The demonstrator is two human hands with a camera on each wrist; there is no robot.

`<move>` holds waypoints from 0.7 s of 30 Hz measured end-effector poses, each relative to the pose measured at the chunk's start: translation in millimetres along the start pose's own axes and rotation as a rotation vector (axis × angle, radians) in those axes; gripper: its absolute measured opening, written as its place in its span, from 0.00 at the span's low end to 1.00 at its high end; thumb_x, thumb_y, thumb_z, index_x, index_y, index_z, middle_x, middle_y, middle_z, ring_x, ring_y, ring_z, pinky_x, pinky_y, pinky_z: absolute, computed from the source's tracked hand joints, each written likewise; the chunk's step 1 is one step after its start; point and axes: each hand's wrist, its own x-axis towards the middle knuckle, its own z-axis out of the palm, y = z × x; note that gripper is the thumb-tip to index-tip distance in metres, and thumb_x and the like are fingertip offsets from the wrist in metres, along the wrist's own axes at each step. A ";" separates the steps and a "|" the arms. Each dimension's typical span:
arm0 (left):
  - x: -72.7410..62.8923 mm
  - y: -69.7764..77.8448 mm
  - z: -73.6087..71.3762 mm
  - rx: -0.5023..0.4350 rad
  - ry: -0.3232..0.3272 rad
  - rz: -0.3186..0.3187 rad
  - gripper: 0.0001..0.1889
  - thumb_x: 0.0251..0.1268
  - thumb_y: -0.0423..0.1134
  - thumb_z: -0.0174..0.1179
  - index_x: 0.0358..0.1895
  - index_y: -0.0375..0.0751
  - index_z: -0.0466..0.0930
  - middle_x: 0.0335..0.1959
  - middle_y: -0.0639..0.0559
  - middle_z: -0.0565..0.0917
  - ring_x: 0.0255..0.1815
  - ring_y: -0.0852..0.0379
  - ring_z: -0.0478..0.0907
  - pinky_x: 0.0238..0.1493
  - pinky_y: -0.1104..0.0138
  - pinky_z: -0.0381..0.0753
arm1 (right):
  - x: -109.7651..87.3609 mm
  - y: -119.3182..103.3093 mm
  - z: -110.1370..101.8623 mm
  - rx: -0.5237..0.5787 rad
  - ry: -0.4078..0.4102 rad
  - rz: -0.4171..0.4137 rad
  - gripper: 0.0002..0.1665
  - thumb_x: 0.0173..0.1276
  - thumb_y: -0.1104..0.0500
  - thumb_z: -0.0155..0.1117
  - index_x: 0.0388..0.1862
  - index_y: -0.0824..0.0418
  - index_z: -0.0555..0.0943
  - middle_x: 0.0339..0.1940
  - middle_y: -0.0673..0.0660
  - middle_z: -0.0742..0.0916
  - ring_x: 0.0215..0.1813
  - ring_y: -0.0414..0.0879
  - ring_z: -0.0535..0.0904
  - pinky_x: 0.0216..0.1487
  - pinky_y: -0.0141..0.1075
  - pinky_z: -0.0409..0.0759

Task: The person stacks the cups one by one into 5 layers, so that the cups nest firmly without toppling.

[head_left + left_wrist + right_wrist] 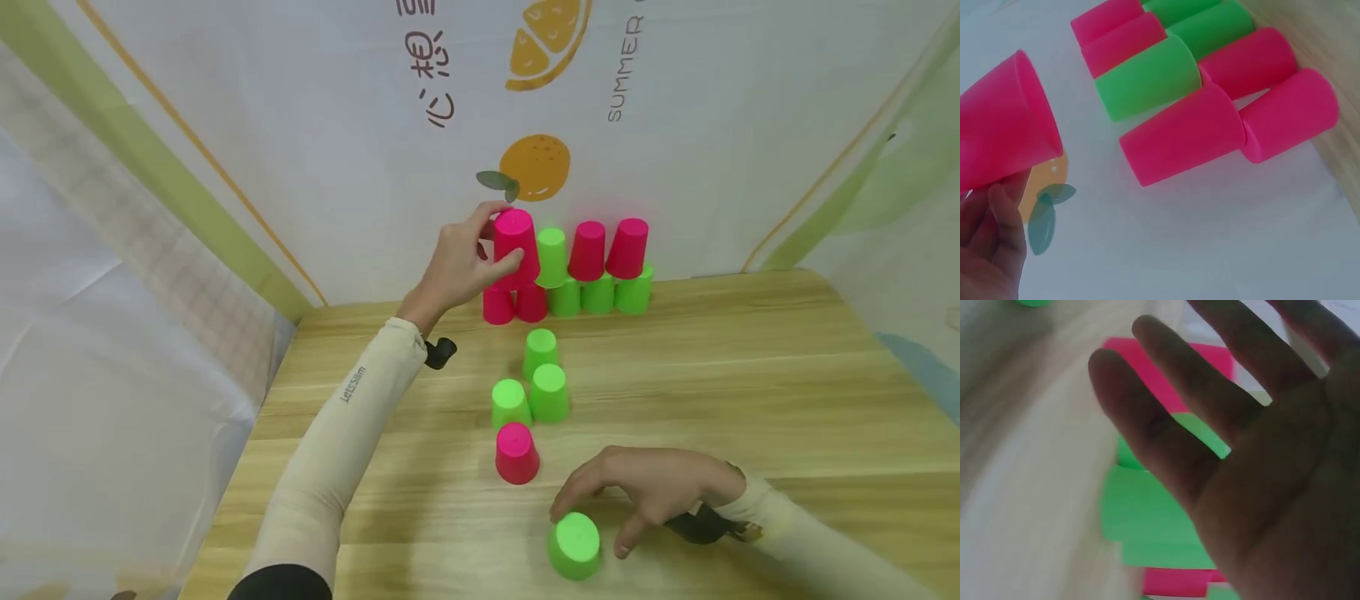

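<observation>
Holds a pink cup (514,232) in the left hand (459,265) above the left end of the cup wall (552,254), with thumb and fingers bent round the sides, as wide apart as the cup is broad. Lies to the right of the left palm in the head view, mouth down, long axis near upright and much in line with the stacked cups. Seems to matter most: the open space between the held rim and the upper row of the cup wall, plain in the left wrist view beside the top-row pink cup (1182,134) and the top-row green cup (1147,78). Hides the left end of that row in the head view; cannot tell whether directly over the join of those two or slightly forward of it. Well in front of the cup wall, curves the right hand (648,483) over a lone green cup (576,542), fingers parted wide and gripping nothing, thumb to one side and a fingertip to the other; cannot tell whether touching. Clearly nearer to the cup wall with the left hand, nearer to the lone green cup with the right.
</observation>
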 end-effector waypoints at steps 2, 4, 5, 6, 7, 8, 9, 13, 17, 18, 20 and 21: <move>6.9 -2.4 1.2 0.003 0.020 -0.011 0.29 0.64 0.44 0.65 0.67 0.42 0.70 0.44 0.47 0.88 0.42 0.54 0.85 0.39 0.67 0.85 | 1.9 3.8 6.1 0.005 -0.001 -0.021 0.38 0.54 0.62 0.79 0.65 0.53 0.77 0.62 0.48 0.86 0.64 0.38 0.81 0.67 0.33 0.79; 13.6 -4.9 3.3 -0.003 0.033 -0.027 0.29 0.64 0.44 0.65 0.67 0.42 0.69 0.46 0.46 0.88 0.44 0.54 0.86 0.39 0.67 0.86 | 3.6 6.8 10.9 0.014 0.005 -0.046 0.36 0.56 0.61 0.78 0.65 0.54 0.78 0.61 0.49 0.86 0.63 0.38 0.81 0.66 0.32 0.79; 17.0 -6.3 4.7 -0.005 0.035 -0.040 0.29 0.65 0.44 0.65 0.67 0.43 0.69 0.47 0.46 0.88 0.44 0.54 0.85 0.40 0.67 0.86 | 4.1 8.1 13.1 0.019 0.008 -0.053 0.35 0.56 0.61 0.78 0.65 0.54 0.78 0.60 0.49 0.86 0.63 0.37 0.81 0.66 0.32 0.79; 20.0 -7.6 6.1 -0.003 0.036 -0.050 0.29 0.65 0.45 0.65 0.67 0.43 0.69 0.47 0.46 0.88 0.45 0.54 0.85 0.40 0.67 0.86 | 4.6 9.0 14.8 0.021 0.010 -0.059 0.35 0.57 0.60 0.78 0.65 0.54 0.78 0.60 0.49 0.86 0.63 0.37 0.81 0.66 0.32 0.79; 22.8 -8.9 7.4 -0.004 0.037 -0.061 0.29 0.65 0.45 0.64 0.67 0.44 0.68 0.48 0.46 0.88 0.45 0.54 0.85 0.41 0.67 0.87 | 5.2 9.8 16.6 0.026 0.012 -0.065 0.35 0.57 0.59 0.78 0.65 0.54 0.78 0.60 0.49 0.86 0.63 0.37 0.81 0.65 0.32 0.79; 25.5 -10.4 8.8 -0.006 0.038 -0.071 0.29 0.66 0.45 0.64 0.67 0.44 0.68 0.49 0.46 0.87 0.46 0.54 0.84 0.41 0.66 0.88 | 5.6 10.7 18.3 0.036 0.014 -0.068 0.35 0.57 0.58 0.78 0.65 0.54 0.78 0.60 0.49 0.87 0.63 0.37 0.81 0.65 0.32 0.79; 27.9 -11.7 10.0 -0.006 0.040 -0.083 0.29 0.66 0.45 0.64 0.68 0.44 0.68 0.50 0.46 0.87 0.47 0.53 0.84 0.42 0.66 0.88 | 6.0 11.3 19.9 0.052 0.016 -0.066 0.35 0.58 0.58 0.78 0.65 0.53 0.78 0.60 0.49 0.87 0.63 0.37 0.81 0.65 0.32 0.79; 35.4 -15.7 14.6 -0.014 0.044 -0.135 0.30 0.67 0.45 0.63 0.69 0.43 0.66 0.56 0.45 0.85 0.52 0.51 0.83 0.50 0.64 0.88 | 6.1 11.9 23.7 0.105 0.035 -0.048 0.32 0.59 0.58 0.77 0.63 0.54 0.79 0.59 0.50 0.88 0.62 0.37 0.82 0.64 0.32 0.80; 41.3 -18.5 18.8 -0.023 0.042 -0.185 0.31 0.68 0.45 0.63 0.71 0.43 0.64 0.60 0.45 0.83 0.58 0.50 0.82 0.55 0.63 0.87 | 4.6 11.5 25.0 0.111 0.059 -0.025 0.32 0.58 0.59 0.77 0.63 0.56 0.80 0.58 0.51 0.88 0.61 0.36 0.83 0.62 0.32 0.81; 42.6 -19.4 19.6 -0.024 0.041 -0.197 0.31 0.68 0.45 0.63 0.71 0.44 0.64 0.60 0.45 0.83 0.58 0.50 0.81 0.55 0.63 0.87 | 4.2 11.5 25.3 0.122 0.065 -0.017 0.32 0.58 0.59 0.77 0.63 0.56 0.80 0.58 0.51 0.88 0.61 0.37 0.83 0.62 0.32 0.81; 44.5 -20.5 20.9 -0.032 0.040 -0.214 0.32 0.69 0.45 0.63 0.72 0.44 0.63 0.60 0.45 0.82 0.59 0.49 0.80 0.55 0.62 0.87 | 3.6 11.8 26.3 0.140 0.075 -0.008 0.32 0.58 0.60 0.78 0.63 0.57 0.80 0.58 0.52 0.88 0.61 0.37 0.83 0.62 0.32 0.82; 45.2 -21.0 21.4 -0.037 0.041 -0.223 0.32 0.69 0.45 0.63 0.72 0.44 0.62 0.60 0.44 0.82 0.59 0.49 0.80 0.55 0.62 0.87 | 3.2 12.1 26.8 0.145 0.080 -0.008 0.33 0.58 0.60 0.78 0.63 0.57 0.80 0.58 0.53 0.88 0.61 0.37 0.83 0.62 0.32 0.82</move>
